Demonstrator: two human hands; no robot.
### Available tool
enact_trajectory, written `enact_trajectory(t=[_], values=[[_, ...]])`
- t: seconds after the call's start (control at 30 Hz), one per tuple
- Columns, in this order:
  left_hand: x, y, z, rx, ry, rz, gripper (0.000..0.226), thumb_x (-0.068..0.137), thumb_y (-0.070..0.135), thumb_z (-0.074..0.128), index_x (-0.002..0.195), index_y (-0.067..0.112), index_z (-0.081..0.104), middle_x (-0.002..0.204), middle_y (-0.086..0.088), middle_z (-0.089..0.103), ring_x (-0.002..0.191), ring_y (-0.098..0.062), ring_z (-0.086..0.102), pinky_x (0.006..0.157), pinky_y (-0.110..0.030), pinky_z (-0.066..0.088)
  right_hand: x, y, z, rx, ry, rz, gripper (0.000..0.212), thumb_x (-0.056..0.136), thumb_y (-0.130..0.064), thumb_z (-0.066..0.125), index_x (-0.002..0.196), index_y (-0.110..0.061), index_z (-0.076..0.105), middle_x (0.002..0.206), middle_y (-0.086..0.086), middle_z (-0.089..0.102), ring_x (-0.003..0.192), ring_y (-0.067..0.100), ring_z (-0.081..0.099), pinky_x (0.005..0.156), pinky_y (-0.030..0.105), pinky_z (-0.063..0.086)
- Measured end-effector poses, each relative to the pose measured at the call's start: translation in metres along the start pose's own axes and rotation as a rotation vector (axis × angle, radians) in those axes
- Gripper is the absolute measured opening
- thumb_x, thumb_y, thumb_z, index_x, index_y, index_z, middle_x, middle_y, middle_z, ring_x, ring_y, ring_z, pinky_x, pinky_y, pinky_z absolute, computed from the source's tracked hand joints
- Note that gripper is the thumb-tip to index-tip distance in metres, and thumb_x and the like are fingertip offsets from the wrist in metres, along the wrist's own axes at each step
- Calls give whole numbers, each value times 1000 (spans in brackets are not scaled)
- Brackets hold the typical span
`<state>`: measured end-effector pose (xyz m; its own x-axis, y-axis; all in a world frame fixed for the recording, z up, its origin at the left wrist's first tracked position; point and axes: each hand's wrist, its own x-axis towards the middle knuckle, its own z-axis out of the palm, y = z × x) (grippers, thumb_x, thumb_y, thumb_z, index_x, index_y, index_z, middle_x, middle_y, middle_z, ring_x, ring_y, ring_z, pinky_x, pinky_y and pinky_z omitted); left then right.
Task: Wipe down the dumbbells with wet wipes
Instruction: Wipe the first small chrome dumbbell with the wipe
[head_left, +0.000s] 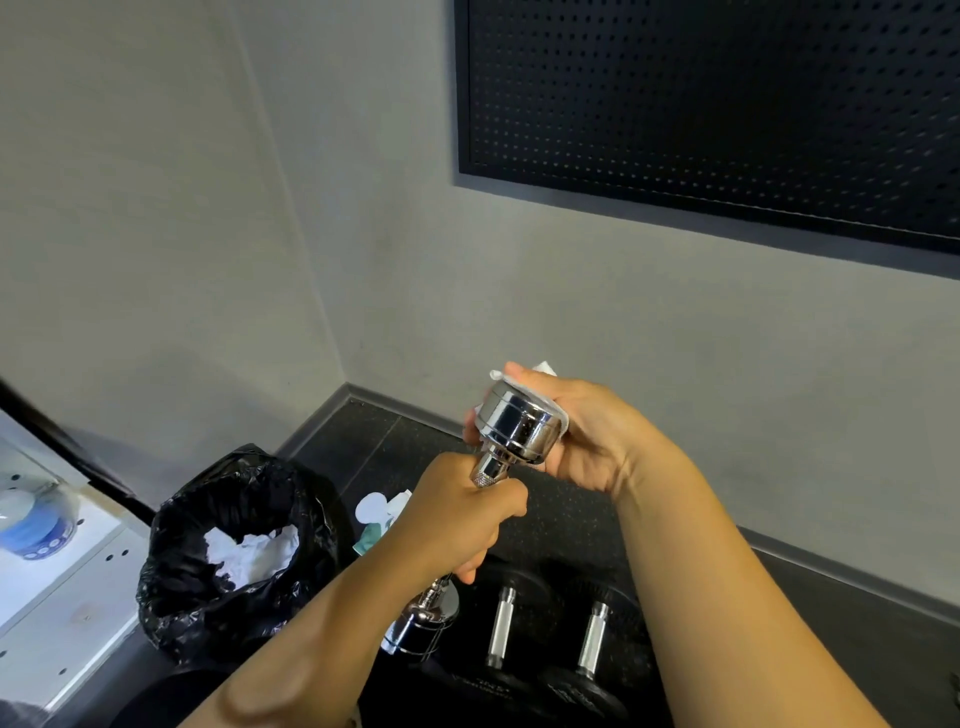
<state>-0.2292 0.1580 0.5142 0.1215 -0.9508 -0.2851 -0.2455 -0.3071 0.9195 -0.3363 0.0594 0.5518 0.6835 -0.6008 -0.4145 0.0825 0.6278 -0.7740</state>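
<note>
chrome dumbbell (519, 428) being held up in both hands, wipe (546, 368) on its upper head.
left hand (462, 512) is gripping the knurled handle, fingers curled fully round it, keeping the dumbbell tilted with its upper head away and to the right; the lower head is showing below the wrist, in front of the black dumbbells (501, 634). right hand (582, 431) is cupping the upper head from the far side, fingers and thumb clamping on it with the white wipe pressed between palm and chrome; wipe edges are showing above the fingers and beside the head. the two black dumbbells are lying side by side on the floor (561, 514) beneath the arms. a black bag (234, 488) is standing open at left, holding crumpled wipes (254, 553). a pack (376, 514) is lying between bag and left hand.
</note>
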Motion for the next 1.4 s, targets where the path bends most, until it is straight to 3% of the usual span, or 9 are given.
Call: enact_trajectory(t=[0.2, 0.47, 0.7, 0.87, 1.07, 1.13, 1.27, 1.33, 1.4], values=[[1, -1, -2, 42, -28, -16, 31, 84, 8, 54, 58, 14, 38, 40, -1, 31, 31, -14, 27, 41, -25, 38, -11, 29, -7, 221, -81, -164, 33, 87, -27, 52, 105, 0, 60, 99, 23, 68, 99, 35, 64, 90, 41, 51], [2, 0, -3, 54, -47, -20, 25, 83, 8, 54, 63, 11, 38, 42, -1, 31, 32, -15, 26, 42, -25, 38, -3, 3, 8, -282, 71, -174, 31, 73, -27, 72, 93, -4, 64, 87, 17, 69, 85, 30, 63, 82, 38, 52], [-4, 3, -3, -18, -97, 14, 41, 84, 6, 52, 48, 17, 37, 40, -3, 30, 32, -16, 26, 44, -27, 41, 5, 13, 8, 121, -135, -123, 22, 77, -21, 57, 64, -7, 67, 69, 10, 66, 73, 25, 70, 68, 29, 59], [-2, 0, 8, -86, 10, -58, 32, 82, 6, 52, 54, 14, 40, 42, -5, 31, 32, -16, 26, 40, -22, 37, 8, 30, 17, 386, 99, -242, 21, 85, -14, 53, 73, -6, 67, 74, 13, 68, 74, 27, 69, 70, 34, 54], [12, -9, 11, 58, 233, -94, 32, 89, 22, 52, 58, 14, 49, 53, -7, 48, 40, -19, 45, 41, -25, 42, 8, 46, 35, 153, 550, -403, 29, 99, -26, 42, 81, -20, 64, 72, -1, 66, 64, 13, 61, 56, 21, 51], [16, -11, 8, 125, 256, -87, 27, 90, 21, 53, 64, 12, 55, 59, -8, 56, 47, -21, 52, 41, -24, 45, 8, 53, 37, -12, 566, -428, 25, 101, -27, 39, 92, -25, 63, 91, 1, 66, 80, 14, 62, 64, 20, 52], [25, -20, 2, 136, 286, -91, 16, 92, 19, 56, 84, 5, 60, 71, -12, 62, 54, -21, 56, 42, -26, 46, 10, 66, 39, -155, 574, -422, 38, 101, -17, 40, 139, -20, 45, 141, 5, 47, 127, 22, 48, 108, 40, 40], [29, -23, -2, 117, 254, -83, 17, 91, 24, 59, 89, 7, 61, 75, -11, 64, 55, -19, 58, 45, -26, 49, 6, 64, 36, -64, 574, -437, 31, 100, -9, 41, 123, -14, 60, 124, 11, 61, 110, 22, 59, 96, 33, 51], [33, -27, -7, 3, 199, -139, 17, 89, 23, 63, 90, 8, 57, 70, -7, 57, 51, -16, 53, 48, -25, 50, 3, 62, 27, 110, 609, -412, 26, 96, 0, 41, 105, -8, 65, 92, 13, 68, 78, 20, 65, 65, 19, 56]])
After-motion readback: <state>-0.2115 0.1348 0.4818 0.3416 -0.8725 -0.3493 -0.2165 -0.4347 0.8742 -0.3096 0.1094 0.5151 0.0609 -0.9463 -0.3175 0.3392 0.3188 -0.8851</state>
